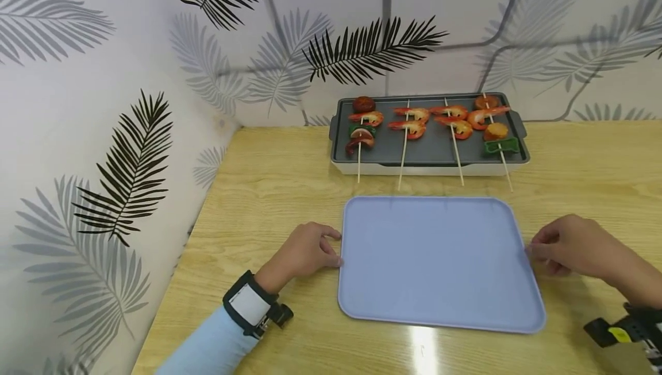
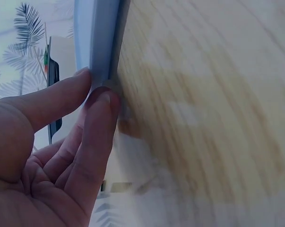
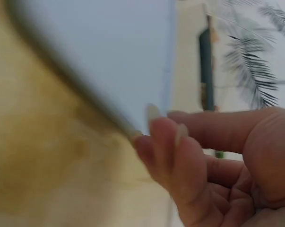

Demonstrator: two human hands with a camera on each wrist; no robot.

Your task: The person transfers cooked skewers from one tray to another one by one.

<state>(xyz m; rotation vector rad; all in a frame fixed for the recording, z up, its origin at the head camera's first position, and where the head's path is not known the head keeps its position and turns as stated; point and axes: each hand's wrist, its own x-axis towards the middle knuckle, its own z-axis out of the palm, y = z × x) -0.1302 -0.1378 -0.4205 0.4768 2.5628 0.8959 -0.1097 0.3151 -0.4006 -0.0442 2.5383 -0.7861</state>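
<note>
A pale blue rectangular tray point(image 1: 439, 260) with rounded corners and a low rim lies on the wooden table. My left hand point(image 1: 310, 248) is at its left side, and the thumb and fingertips pinch the rim point(image 2: 102, 42) in the left wrist view. On the opposite side, my right hand point(image 1: 574, 248) holds the right edge between curled fingers and thumb. The right wrist view is blurred, but its fingertips point(image 3: 163, 142) meet the tray's edge there. Nothing lies on the tray.
Behind the tray stands a dark grill plate point(image 1: 383, 151) on a white base. Several skewers with shrimp point(image 1: 411, 129), green pepper point(image 1: 501, 145) and other pieces lie on it, sticks pointing toward me. The wooden table point(image 1: 269, 180) meets leaf-patterned walls at the left and back.
</note>
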